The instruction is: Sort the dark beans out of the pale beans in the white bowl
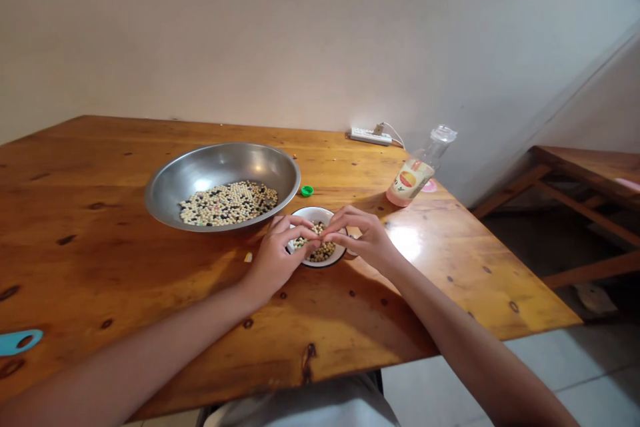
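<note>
Both of my hands meet over a small white enamel mug [320, 212] with a dark rim, which holds pale and dark beans [323, 253]. My left hand [285, 243] comes in from the mug's left side, its thumb and fingers pinched together. From the right, my right hand [363, 233] pinches with thumb and forefinger, the tips touching or nearly touching those of the left. Whatever lies between the fingertips is too small to make out. Left of the mug stands a wide steel basin [167, 190] with mixed pale and black beans [227, 203] spread over its bottom.
A clear bottle [413, 173] with some pink liquid stands at the table's right side. Behind the mug lies a green cap [307, 191]. A white power strip [371, 136] sits by the wall, and a blue handle [20, 342] shows at the left edge of the wooden table [100, 240].
</note>
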Demonstrator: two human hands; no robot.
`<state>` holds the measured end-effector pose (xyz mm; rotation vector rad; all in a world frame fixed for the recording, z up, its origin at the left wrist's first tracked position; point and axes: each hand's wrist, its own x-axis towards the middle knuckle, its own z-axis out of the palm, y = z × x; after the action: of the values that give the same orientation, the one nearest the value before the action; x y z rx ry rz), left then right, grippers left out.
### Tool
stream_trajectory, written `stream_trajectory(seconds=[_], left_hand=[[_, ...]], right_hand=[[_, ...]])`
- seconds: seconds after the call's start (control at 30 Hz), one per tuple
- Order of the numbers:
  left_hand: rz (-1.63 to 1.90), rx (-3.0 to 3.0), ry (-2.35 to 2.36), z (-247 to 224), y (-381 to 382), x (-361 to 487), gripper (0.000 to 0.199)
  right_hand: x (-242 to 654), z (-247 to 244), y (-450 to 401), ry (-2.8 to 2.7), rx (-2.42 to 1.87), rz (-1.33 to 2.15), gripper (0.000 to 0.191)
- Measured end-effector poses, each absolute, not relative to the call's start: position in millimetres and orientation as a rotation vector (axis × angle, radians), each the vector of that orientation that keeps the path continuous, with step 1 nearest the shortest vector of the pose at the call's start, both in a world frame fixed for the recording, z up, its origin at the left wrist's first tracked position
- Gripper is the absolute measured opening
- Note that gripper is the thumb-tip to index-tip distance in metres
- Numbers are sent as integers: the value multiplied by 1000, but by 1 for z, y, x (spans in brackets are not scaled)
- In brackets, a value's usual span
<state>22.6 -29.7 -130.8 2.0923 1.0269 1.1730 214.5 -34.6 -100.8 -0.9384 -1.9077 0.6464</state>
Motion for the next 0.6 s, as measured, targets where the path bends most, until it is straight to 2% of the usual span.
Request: stream_trajectory(seconds=[0.13, 0.27, 0.37, 0.6], left_hand=[[1174, 2017, 1035, -129, -31, 23, 12], [1170, 2005, 1040, -128, -31, 23, 12], [1170, 2008, 1045, -128, -30, 23, 12], [1146, 2006, 1059, -128, -30, 23, 13]], right_hand=[[245, -94, -23, -1769, -1084, 603, 26], [279, -91, -13, -2089, -1328, 562, 14], [284, -93, -12, -2308, -1349, 606, 7], [272, -97, -15, -2398, -1421, 585, 9]])
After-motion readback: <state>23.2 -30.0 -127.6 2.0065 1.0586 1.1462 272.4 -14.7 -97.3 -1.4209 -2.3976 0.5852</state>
